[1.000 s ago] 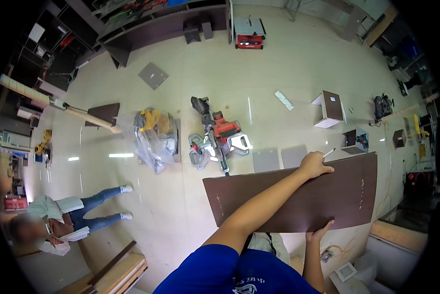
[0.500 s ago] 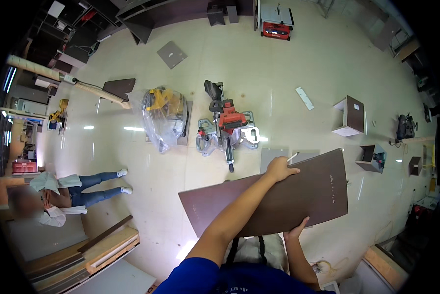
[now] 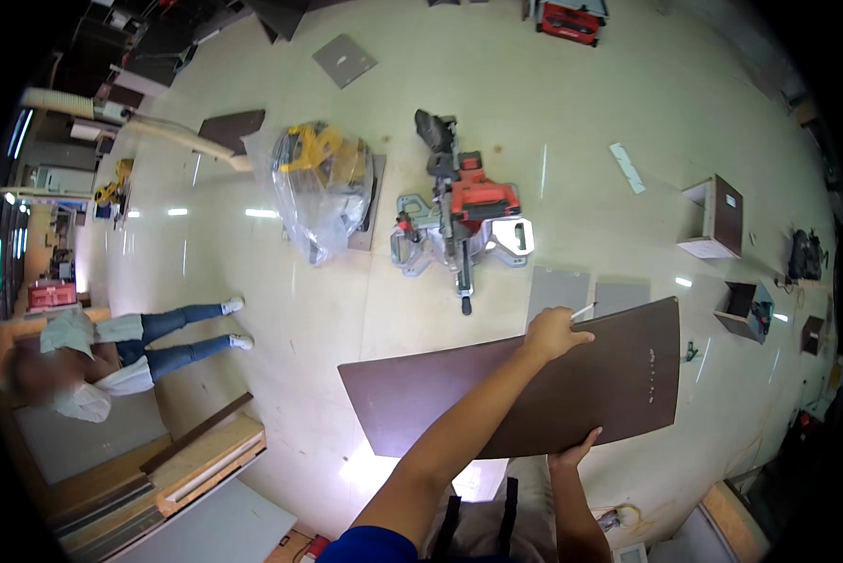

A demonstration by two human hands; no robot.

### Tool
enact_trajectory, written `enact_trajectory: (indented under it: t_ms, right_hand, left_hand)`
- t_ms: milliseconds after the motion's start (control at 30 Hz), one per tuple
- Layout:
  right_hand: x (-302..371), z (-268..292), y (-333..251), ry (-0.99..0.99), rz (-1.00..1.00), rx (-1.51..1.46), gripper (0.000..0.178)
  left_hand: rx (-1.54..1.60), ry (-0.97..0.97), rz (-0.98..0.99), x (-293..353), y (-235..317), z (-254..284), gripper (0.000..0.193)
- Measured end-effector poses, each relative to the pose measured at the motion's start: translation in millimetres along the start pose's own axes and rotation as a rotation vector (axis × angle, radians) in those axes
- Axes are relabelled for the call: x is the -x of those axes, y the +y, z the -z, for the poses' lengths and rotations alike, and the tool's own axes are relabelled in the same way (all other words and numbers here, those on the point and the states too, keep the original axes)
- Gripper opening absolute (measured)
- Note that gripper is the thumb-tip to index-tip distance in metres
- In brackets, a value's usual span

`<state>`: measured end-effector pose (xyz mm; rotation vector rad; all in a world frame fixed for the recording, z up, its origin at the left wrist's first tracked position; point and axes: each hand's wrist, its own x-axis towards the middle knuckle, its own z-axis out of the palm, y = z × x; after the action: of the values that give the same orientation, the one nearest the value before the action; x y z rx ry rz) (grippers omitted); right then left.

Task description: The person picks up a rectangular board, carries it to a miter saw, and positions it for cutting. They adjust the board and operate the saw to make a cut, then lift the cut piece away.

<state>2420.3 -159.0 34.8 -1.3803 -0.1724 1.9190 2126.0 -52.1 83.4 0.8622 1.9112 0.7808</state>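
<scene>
A large dark brown panel [image 3: 590, 385] is held out in front of me, slightly tilted, with a row of small pale marks near its right end. My left hand [image 3: 554, 334] reaches across it and grips its far edge, thumb on the face. A thin white pencil-like stick [image 3: 583, 311] pokes out by that hand's fingers. At the near edge my right hand [image 3: 573, 452] is closed round the panel from below, thumb on its face. Beyond the panel, a red and grey mitre saw [image 3: 468, 202] rests on the floor.
Two grey panels [image 3: 559, 289] lie on the floor just past the board. A plastic-wrapped yellow machine [image 3: 320, 178] stands left of the saw. Open boxes [image 3: 726, 218] sit at right. Another person [image 3: 149, 352] stands at left, near stacked boards [image 3: 210, 464].
My view has shifted, so the saw and floor items sit higher and farther right. Both hands keep hold of the panel, which has moved slightly right in view.
</scene>
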Motion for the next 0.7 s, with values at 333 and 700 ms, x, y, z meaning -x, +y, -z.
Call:
enact_trajectory:
  t_ms: [333,700]
  right_hand:
    - [-89,63,185,0.138,0.012,-0.141,0.087]
    - [-70,-14,186,-0.210,0.083,-0.016,0.078]
  left_hand:
    - [-0.065,-0.080,-0.060,-50,-184,-63,0.048]
    - [0.144,0.265,0.113,70,-169,116,0.043]
